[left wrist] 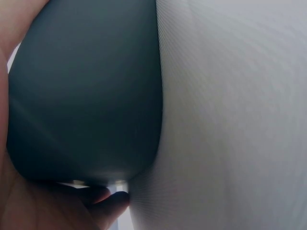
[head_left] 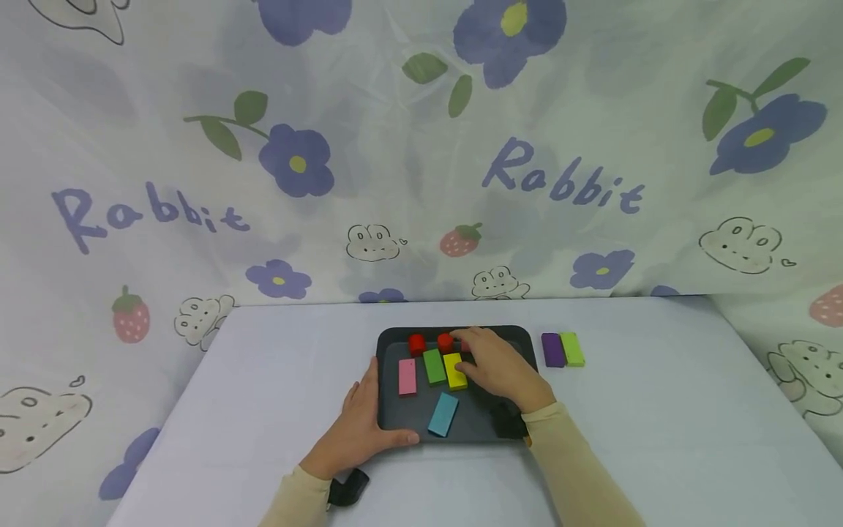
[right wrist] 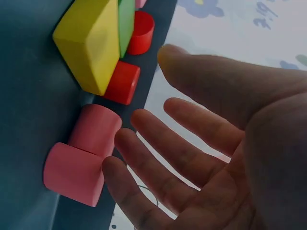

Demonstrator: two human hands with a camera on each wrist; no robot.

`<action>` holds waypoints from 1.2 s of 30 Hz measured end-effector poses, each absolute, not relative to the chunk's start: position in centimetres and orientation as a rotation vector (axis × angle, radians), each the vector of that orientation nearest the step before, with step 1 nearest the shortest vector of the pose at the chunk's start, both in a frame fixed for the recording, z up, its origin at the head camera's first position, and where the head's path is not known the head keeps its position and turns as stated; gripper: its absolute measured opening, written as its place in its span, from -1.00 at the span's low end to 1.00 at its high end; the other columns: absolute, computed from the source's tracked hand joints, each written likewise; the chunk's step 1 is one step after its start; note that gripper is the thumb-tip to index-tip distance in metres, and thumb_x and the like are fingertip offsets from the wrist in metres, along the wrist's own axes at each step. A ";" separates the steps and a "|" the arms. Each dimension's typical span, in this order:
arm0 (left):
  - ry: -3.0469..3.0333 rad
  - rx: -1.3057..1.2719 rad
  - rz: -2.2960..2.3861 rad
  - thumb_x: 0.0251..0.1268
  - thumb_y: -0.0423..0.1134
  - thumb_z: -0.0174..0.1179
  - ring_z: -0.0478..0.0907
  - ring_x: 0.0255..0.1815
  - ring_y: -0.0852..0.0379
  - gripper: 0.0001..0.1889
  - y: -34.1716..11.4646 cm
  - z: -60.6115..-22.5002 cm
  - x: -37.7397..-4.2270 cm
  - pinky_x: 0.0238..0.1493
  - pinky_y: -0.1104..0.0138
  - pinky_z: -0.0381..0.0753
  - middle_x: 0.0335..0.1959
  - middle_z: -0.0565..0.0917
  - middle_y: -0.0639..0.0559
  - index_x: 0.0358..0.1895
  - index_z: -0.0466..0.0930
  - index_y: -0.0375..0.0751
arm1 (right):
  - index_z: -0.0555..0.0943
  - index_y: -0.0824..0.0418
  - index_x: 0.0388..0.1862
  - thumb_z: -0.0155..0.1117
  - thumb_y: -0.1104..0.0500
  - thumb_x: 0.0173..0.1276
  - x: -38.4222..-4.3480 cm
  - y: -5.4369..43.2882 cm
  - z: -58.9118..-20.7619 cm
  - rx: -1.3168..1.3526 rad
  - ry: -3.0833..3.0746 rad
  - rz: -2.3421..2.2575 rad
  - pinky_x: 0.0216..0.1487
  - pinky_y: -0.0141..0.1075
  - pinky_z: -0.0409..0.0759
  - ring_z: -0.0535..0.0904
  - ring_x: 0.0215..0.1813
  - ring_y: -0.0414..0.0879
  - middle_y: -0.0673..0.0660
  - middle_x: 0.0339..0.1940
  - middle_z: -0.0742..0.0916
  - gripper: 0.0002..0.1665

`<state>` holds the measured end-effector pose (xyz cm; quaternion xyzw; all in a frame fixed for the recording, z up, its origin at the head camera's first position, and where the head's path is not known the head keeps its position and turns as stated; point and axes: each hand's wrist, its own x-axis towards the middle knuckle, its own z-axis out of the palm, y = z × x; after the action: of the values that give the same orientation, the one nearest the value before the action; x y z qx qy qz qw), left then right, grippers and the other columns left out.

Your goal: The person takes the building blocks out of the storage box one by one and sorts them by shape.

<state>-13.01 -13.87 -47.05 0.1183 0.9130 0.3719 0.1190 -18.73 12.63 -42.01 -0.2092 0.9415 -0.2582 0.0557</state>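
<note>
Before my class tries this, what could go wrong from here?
The right hand is close to the pink cylinders, so a nudge might roll them.
It is also near the yellow block, which could get knocked into the green block.
The left hand touches the tray; a push might shift everything.

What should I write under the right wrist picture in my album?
An open right hand beside two pink cylinders, two red cylinders and a yellow block in a dark tray.
</note>
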 end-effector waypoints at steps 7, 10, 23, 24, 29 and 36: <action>2.672 0.352 1.070 -0.06 0.34 0.48 -0.16 0.63 -0.18 0.48 -13.8 -46.9 -13.0 0.56 -0.12 -0.29 0.65 -0.21 -0.21 0.60 -0.45 -0.34 | 0.49 0.24 0.38 0.42 0.12 0.37 -18.8 12.3 -42.7 -0.631 2.825 -0.762 0.35 -0.01 0.48 0.49 0.31 0.08 0.19 0.29 0.61 -0.36; 2.672 0.359 1.077 -0.05 0.32 0.48 -0.15 0.63 -0.19 0.47 -13.8 -46.9 -12.9 0.56 -0.13 -0.29 0.65 -0.20 -0.22 0.60 -0.43 -0.35 | 0.49 0.26 0.38 0.43 0.11 0.35 -18.8 12.0 -42.9 -0.637 2.797 -0.737 0.38 0.01 0.44 0.44 0.37 0.10 0.20 0.31 0.59 -0.34; 2.663 0.353 1.070 -0.04 0.33 0.47 -0.16 0.63 -0.20 0.47 -13.9 -46.9 -12.9 0.56 -0.13 -0.29 0.65 -0.21 -0.24 0.60 -0.46 -0.34 | 0.52 0.29 0.34 0.55 0.09 0.23 -18.6 11.3 -43.3 -0.676 2.769 -0.654 0.26 -0.05 0.56 0.52 0.12 0.04 0.25 0.29 0.59 -0.27; 2.669 0.355 1.072 -0.04 0.32 0.48 -0.15 0.63 -0.21 0.47 -14.0 -47.0 -12.9 0.55 -0.14 -0.29 0.65 -0.19 -0.25 0.60 -0.45 -0.35 | 0.52 0.29 0.34 0.55 0.09 0.23 -18.6 11.2 -43.3 -0.681 2.773 -0.639 0.25 -0.06 0.56 0.52 0.11 0.04 0.25 0.29 0.58 -0.26; 2.679 0.354 1.075 -0.05 0.31 0.48 -0.13 0.62 -0.21 0.46 -13.9 -47.1 -12.9 0.55 -0.14 -0.28 0.65 -0.18 -0.26 0.60 -0.43 -0.36 | 0.55 0.27 0.31 0.55 0.07 0.22 -18.5 11.0 -43.3 -0.674 2.802 -0.560 0.20 -0.05 0.60 0.53 0.09 0.04 0.25 0.28 0.59 -0.29; 2.671 0.354 1.073 -0.05 0.33 0.48 -0.15 0.63 -0.18 0.47 -13.9 -47.1 -13.0 0.56 -0.11 -0.30 0.65 -0.20 -0.22 0.60 -0.45 -0.35 | 0.58 0.28 0.25 0.58 0.05 0.19 -18.6 10.6 -43.4 -0.687 2.839 -0.504 0.06 -0.09 0.67 0.52 -0.02 0.01 0.23 0.16 0.62 -0.31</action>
<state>-12.97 -13.89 -47.12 0.1212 0.9143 0.3673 0.1205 -18.62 10.59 -43.42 -0.2310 0.9540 -0.1693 0.0887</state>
